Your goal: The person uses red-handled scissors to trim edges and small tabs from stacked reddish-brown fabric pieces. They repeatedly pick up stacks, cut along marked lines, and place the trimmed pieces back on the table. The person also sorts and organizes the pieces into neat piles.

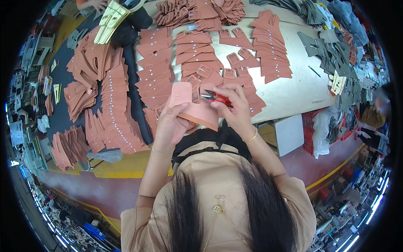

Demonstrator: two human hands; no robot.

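My left hand [173, 125] grips a salmon-pink shoe upper piece [181, 92] by its lower left side, thumb on its face. The piece is held up before my body, over the near table edge, and has a notch in its upper part. My right hand [236, 104] is closed round small red-handled thread snips [222, 100]. Their blades are parted and point left, at the notch of the piece; whether they touch it I cannot tell. Just beyond lie similar pieces with covered buckles [204, 71].
Overlapping rows of pink pieces [273, 50] cover much of the pale table [298, 90]. More pink stacks [115, 105] lie left on a dark surface. Grey-green pieces [336, 54] are at right, above a red crate [308, 133]. Another person's hand [97, 5] shows far left.
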